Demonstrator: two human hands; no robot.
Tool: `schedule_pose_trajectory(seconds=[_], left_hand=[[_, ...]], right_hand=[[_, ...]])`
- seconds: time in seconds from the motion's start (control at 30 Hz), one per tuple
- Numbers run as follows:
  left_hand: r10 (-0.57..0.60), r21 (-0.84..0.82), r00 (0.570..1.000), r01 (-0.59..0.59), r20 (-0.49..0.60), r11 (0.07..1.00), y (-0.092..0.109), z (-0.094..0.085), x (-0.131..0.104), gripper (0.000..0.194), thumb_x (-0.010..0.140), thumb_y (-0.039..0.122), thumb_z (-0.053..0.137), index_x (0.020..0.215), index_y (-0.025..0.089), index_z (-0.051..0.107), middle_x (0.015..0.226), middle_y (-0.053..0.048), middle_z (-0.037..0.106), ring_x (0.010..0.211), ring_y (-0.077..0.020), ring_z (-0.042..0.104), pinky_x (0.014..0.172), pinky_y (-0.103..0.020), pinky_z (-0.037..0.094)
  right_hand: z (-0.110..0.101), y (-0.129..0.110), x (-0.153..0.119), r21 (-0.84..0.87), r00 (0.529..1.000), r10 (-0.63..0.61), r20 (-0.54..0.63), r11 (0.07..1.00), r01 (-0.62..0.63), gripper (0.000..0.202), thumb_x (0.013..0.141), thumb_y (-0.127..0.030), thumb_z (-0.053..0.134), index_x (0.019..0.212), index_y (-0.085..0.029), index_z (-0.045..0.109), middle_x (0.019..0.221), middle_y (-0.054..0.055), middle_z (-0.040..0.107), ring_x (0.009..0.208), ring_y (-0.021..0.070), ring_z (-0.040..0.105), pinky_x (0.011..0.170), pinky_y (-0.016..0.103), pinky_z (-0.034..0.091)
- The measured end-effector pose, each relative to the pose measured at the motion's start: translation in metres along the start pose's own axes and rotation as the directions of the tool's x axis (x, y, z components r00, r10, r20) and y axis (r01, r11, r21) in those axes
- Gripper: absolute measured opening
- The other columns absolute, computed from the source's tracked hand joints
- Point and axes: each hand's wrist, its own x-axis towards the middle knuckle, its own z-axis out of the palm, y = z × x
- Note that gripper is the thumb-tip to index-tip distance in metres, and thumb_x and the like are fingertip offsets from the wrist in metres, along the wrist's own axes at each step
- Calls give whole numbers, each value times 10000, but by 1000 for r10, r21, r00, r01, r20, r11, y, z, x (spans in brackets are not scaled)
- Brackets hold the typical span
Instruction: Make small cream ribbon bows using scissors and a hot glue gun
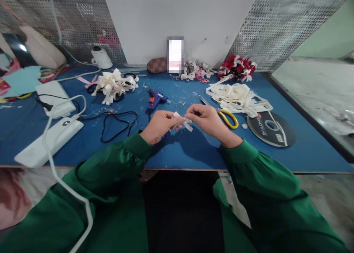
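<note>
Between my two hands, above the blue table, is a small white ribbon bow [188, 126] with loose tails. My left hand [162, 125] pinches its left side between thumb and fingers. On its other side, the thumb and fingertips of my right hand [204, 119] close on the bow near its middle. Fingers partly hide the bow's shape. Beyond my left hand lies a blue glue gun [157, 99] with an orange trigger. Yellow-handled scissors [229, 119] rest beside my right hand, partly behind it.
White ribbon [235, 96] is heaped at the right, by a black spool [271, 129]. White bows [114, 84] pile up at the left, near power strips [51, 142] and a black cord [118, 115]. Red bows [237, 67], a phone [175, 55] and a checked pouch [156, 65] line the back.
</note>
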Motion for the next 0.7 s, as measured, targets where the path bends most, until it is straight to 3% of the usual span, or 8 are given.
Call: schedule_pose_trajectory(seconds=[0.13,0.3,0.43,0.57,0.7], left_hand=[[-24,0,997,24,69,1000,-1,1,0,286,644,388,892,591,158,730,583,-49,688,527,-121,566,528,-258,440],[-76,16,988,75,135,997,-4,1,2,255,640,365,885,610,162,734,586,-33,679,539,-119,573,525,-246,429],[-70,2,991,70,110,998,-3,2,4,260,628,357,881,604,164,708,563,-4,646,527,-104,545,509,-230,390],[-44,-74,999,46,27,996,4,5,7,303,580,379,905,615,164,694,571,11,632,519,-95,517,489,-225,365],[-42,-118,997,34,-71,992,12,8,14,336,553,401,915,623,160,693,571,11,634,510,-91,499,470,-222,336]], right_hand=[[-5,-5,0,-5,1000,10,16,1000,-10,212,832,-322,673,668,-204,610,596,-22,550,588,131,431,572,293,312],[4,-7,-5,-99,996,-85,-32,992,82,198,863,-238,629,675,-211,573,644,-10,588,612,140,473,598,303,315],[14,-4,-6,-109,987,-104,-121,990,91,189,870,-216,619,693,-218,553,689,-2,598,651,148,496,631,309,337],[18,-1,-2,148,981,48,-186,989,-20,164,876,-319,640,758,-218,587,637,-33,540,591,132,449,583,297,341],[14,-2,5,440,977,180,-118,891,-111,283,846,-470,674,877,-194,620,725,-13,607,633,135,525,616,296,415]])
